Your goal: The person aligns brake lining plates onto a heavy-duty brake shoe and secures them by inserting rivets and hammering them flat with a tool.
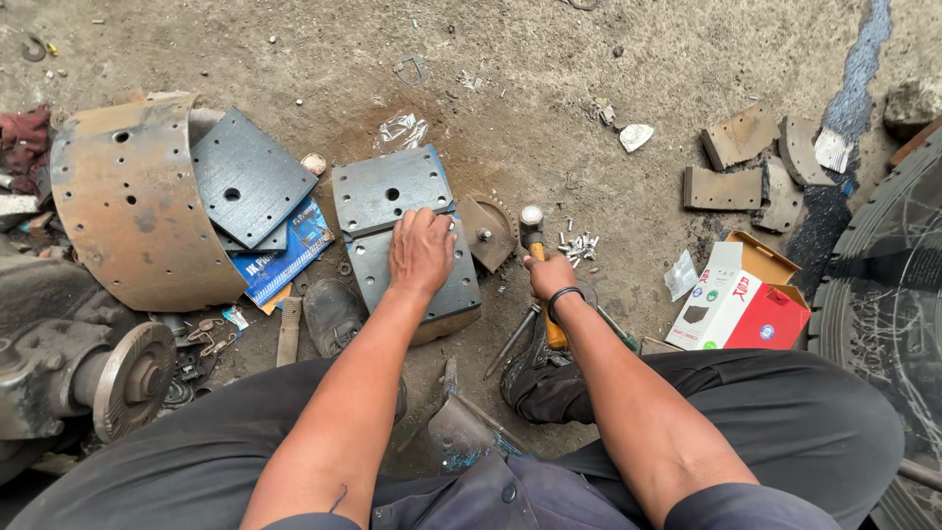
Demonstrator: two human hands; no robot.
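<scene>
1. The left hand point(422, 251) lies flat, fingers spread and closed on nothing, pressing on the top of a grey lining point(417, 270) on the dirt floor point(549, 108).
2. That lining is a thick, slightly curved slab, dull blue-grey, with a scuffed face and small drilled holes; its near edge shows a pale brown side.
3. A second lining point(388, 188) of the same colour lies just beyond and touches the first; it has a larger hole near its middle and small holes along its edges.
4. The right hand point(551, 277) is clamped round the orange handle of a hammer point(535, 240), whose metal head points up and away, just right of the first lining. A dark band circles that wrist.
5. A small rusty plate point(488, 234) with a stud sits between the lining and the hammer head.
6. A scatter of pale rivets point(577, 242) lies on the floor just right of the hammer head.
7. To the left, a rusty curved shoe point(132, 206) with many holes stands beside another grey lining point(250, 177), which rests on a blue packet point(294, 250).
8. At right, an open red-and-white box point(741, 299) sits near worn brown pieces point(724, 186) and a tyre point(883, 285).
</scene>
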